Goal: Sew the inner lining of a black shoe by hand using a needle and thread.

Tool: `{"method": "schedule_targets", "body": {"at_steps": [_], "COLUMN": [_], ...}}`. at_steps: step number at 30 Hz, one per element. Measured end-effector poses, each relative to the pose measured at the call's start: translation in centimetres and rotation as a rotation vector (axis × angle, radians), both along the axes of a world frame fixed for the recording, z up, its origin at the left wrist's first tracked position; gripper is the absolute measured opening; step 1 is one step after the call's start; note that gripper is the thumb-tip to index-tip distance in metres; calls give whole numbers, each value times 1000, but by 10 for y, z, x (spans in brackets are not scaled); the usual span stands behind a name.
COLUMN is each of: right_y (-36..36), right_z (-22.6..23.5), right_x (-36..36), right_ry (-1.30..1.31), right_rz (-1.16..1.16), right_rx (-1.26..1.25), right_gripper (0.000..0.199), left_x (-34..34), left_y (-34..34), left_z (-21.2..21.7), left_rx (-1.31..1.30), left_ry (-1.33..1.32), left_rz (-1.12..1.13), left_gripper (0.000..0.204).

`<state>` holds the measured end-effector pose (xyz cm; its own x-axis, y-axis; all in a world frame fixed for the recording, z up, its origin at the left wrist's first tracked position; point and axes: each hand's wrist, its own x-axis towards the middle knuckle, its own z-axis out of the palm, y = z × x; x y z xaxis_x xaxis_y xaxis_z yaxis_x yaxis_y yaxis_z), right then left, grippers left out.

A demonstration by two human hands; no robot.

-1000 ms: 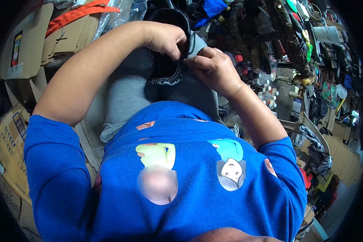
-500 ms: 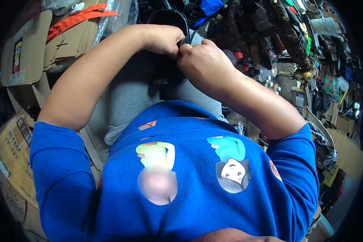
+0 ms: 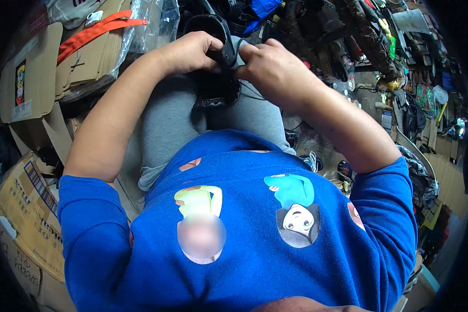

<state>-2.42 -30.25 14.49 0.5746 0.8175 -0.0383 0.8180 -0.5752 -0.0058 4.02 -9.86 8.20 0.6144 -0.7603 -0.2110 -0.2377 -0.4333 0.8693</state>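
On my lap, between my grey-trousered thighs, lies a black item with a rounded opening and a raised rim; it looks like a shoe, though its kind is not certain. My left hand is closed on its near-left edge, thumb and fingers bent around the rim. To the right, my right hand is curled beside the rim with fingers pinched; whatever they hold is hidden. A thin dark cord loops below the right hand across my thigh. The lower part of the black item rests in shadow.
Flattened cardboard with an orange strap and clear plastic sheeting lies at the far left. A yellow-brown carton stands nearer on the left. Cluttered goods, including a white container, fill the right side.
My hands have moved apart, the right one slightly up and to the right. More of the black item's rim and the thin cord now show between and below them.
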Motion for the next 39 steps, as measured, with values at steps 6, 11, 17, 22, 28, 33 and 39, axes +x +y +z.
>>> {"method": "schedule_targets", "body": {"at_steps": [6,11,17,22,28,33,39], "right_y": [10,1,-35,-70,-118,-84,-51], "right_z": [-6,-25,-44,-43,-41,-49,-43], "right_x": [3,9,3,-1,-4,-27,-49], "right_ry": [-69,203,475,1257,1585,932,426], "right_rz": [50,-177,-294,-598,-325,-808,-638], "right_rx": [-140,202,560,1083,1636,864,244], "right_gripper": [12,10,21,23,36,30,37], "left_x": [2,-7,-54,-89,-76,-42,-48], "left_y": [-3,-3,-3,11,46,55,4], "left_z": [-10,-14,18,15,30,5,20], "left_rx": [-5,-177,-72,176,234,-356,-1230], "left_ry": [-88,-48,-728,-451,-373,-168,917], "left_rz": [-43,102,523,289,341,744,898], "left_gripper": [25,23,29,24,19,21,38]}}
